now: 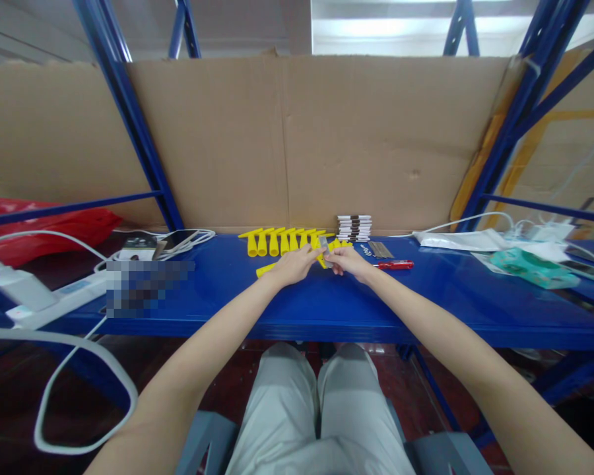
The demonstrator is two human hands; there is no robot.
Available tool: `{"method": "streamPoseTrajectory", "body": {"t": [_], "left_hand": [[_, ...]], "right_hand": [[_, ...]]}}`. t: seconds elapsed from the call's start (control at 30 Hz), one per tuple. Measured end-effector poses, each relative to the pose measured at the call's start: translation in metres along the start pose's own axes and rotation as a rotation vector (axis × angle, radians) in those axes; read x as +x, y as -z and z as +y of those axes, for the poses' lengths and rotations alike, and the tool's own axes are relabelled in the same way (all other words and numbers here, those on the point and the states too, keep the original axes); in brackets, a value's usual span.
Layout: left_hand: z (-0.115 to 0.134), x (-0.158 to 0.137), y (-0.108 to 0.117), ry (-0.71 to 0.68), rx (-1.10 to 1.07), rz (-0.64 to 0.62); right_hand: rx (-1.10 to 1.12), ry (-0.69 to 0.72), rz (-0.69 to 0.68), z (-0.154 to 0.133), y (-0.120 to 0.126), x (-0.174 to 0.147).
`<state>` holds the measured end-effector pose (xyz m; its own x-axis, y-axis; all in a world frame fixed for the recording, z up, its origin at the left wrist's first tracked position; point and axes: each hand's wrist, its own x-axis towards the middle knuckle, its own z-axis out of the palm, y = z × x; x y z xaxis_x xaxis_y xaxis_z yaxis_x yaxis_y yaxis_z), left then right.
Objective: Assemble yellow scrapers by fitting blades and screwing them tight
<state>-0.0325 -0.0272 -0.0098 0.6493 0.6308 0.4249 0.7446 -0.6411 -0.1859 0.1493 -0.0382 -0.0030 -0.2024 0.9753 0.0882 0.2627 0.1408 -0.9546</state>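
Both my hands meet over the middle of the blue shelf. My left hand (293, 265) is closed, its fingertips pinching a small flat grey metal piece (325, 247) from the left. My right hand (350, 260) pinches the same piece from the right. Just under it shows a yellow plastic part, partly hidden by my fingers, so I cannot tell whether the two are joined. Behind my left hand stands a row of several yellow plastic handles (274, 244) with tubular ends. Another yellow handle (264, 270) lies partly behind my left wrist.
A screwdriver with a red handle (396, 264) lies right of my right hand. Beyond it are thin metal strips (380, 249), small screws (365, 250) and a stack of white-and-brown packets (354, 228). A power strip (64, 300) with cables sits left; a green packet (532, 267) lies right.
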Motion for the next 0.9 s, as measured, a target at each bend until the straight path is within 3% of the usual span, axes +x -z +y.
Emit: {"method": "streamPoseTrajectory", "body": {"t": [0.13,0.3,0.53,0.9], "left_hand": [[-0.001,-0.001,0.004,0.003,0.032,0.014],[0.006,-0.001,0.009,-0.033,0.066,-0.012],[0.013,0.000,0.008,-0.172,0.088,-0.049],[0.013,0.000,0.009,-0.212,0.184,-0.047]], "right_hand": [[0.134,-0.057,-0.029,-0.004,0.002,-0.002],[0.231,-0.038,0.060,-0.008,0.009,-0.001],[0.135,0.011,0.110,-0.001,0.012,0.004],[0.173,0.050,0.162,0.000,0.010,0.005]]}}
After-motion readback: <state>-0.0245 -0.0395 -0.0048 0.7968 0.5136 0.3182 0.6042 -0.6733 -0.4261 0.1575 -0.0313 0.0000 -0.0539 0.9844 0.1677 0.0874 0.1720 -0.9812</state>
